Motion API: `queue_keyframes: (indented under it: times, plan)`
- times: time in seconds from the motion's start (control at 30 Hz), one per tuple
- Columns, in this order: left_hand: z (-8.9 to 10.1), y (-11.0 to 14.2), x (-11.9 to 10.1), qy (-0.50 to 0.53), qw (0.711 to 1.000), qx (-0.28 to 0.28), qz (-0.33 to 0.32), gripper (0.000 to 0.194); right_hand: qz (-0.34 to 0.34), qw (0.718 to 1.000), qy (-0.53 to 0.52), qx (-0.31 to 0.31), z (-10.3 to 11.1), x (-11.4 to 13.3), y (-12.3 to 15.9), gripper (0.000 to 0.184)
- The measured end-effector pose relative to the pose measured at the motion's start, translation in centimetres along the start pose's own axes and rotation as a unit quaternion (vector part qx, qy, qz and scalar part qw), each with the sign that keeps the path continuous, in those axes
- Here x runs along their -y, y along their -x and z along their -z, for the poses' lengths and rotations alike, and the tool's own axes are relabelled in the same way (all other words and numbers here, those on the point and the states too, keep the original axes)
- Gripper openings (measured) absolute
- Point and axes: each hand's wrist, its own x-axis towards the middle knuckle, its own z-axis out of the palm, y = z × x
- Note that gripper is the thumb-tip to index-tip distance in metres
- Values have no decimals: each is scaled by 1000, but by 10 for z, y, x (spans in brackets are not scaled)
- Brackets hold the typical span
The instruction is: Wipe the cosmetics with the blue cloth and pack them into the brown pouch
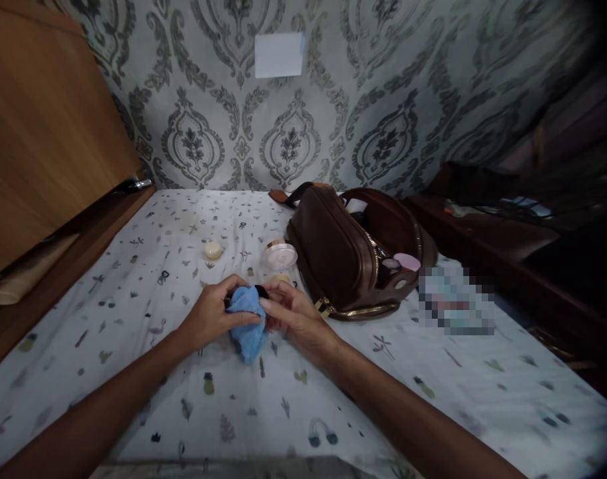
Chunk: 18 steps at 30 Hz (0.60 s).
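My left hand (213,313) is closed around a blue cloth (248,332), its thumb lying across the front. Under and behind the cloth shows part of a round black item (260,291), too covered to name. My right hand (293,309) grips that black item from the other side, thumb pressed by the cloth's edge. Just beyond my fingers lie a round clear-lidded compact (280,254) and a small pale yellow piece (282,279), partly hidden. Farther left sits a small cream-coloured round jar or cap (212,251).
An open brown leather bag (333,253) stands to the right, a pink round item (406,261) at its opening. Right of it is a pixelated patch. A wooden cabinet (48,126) borders the left. The patterned sheet (223,412) covers the surface; a white card (279,55) is on the wall.
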Motion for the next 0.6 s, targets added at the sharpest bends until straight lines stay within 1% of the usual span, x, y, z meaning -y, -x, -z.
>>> queue_keyframes:
  times: [0.13,0.27,0.37,0.5,0.6]
  plan:
    - [2,1,-2,40,999,15,11,42,-2,1000,-3,29,0,3,3,42]
    - [3,0,-1,107,993,36,23,38,-15,998,-31,45,-1,6,5,39]
    - [3,-1,1,138,990,24,34,37,-27,996,-71,40,0,7,4,33]
    - [3,-2,6,169,985,-1,26,41,-33,991,-120,41,2,7,2,25]
    - [4,-4,11,175,984,-7,8,44,-37,990,-125,52,2,7,3,34]
